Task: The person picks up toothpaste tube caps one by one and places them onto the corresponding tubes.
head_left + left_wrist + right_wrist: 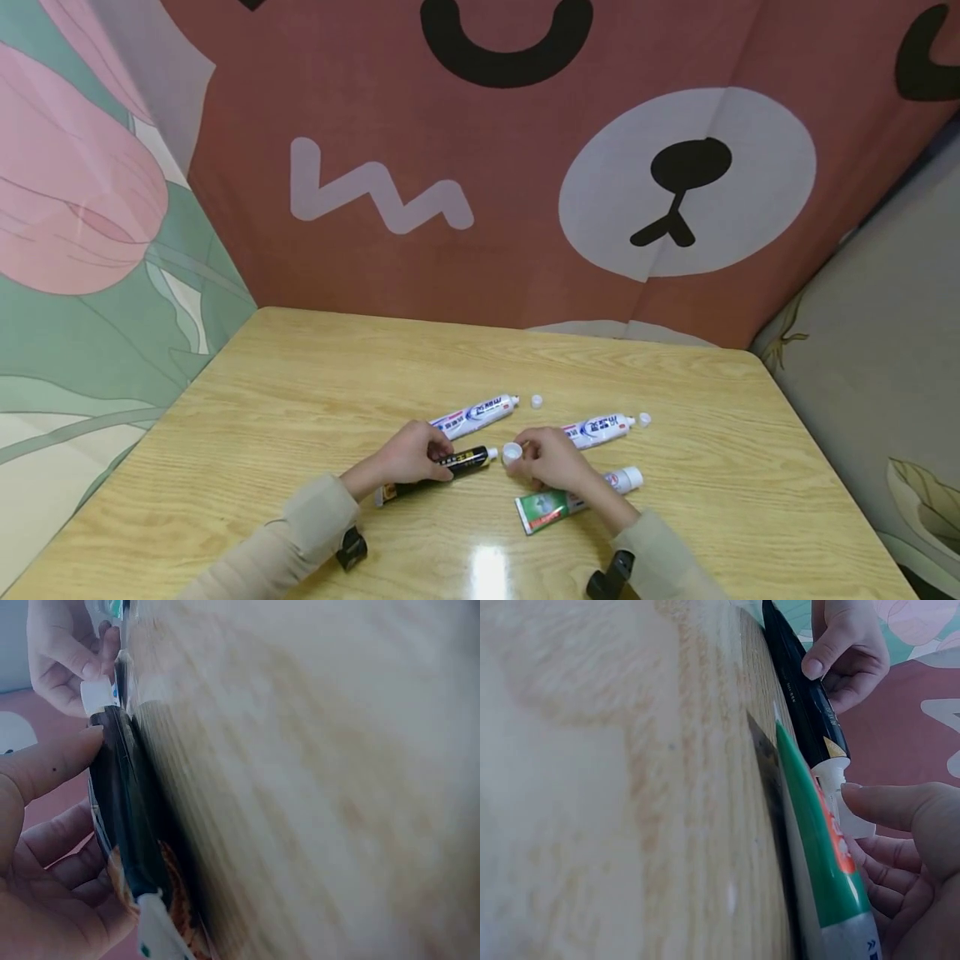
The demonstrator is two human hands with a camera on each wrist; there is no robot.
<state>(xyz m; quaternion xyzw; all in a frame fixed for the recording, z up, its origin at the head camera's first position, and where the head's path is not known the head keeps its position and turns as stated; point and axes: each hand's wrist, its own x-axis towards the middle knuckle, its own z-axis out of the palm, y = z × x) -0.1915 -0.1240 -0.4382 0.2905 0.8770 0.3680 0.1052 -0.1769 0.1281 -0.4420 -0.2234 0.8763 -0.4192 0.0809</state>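
My left hand [412, 454] grips a black toothpaste tube [471, 460] low over the table, its white nozzle uncapped and pointing right. Just right of that nozzle, my right hand [553, 460] pinches a white cap [512, 452], with its hollow side visible in the head view. A small gap separates cap and nozzle there. In the left wrist view, the thumb lies along the black tube [120, 780]. The right wrist view shows the thumb on the white cap [855, 821], with the green toothpaste tube [817, 847] partly in front.
Behind the hands lie two white-and-blue toothpaste tubes [487, 412], both uncapped. One small white cap [536, 402] stands by the left tube and another cap [645, 419] by the right one. The green tube, capped, lies beneath the right forearm on the wooden table [337, 375].
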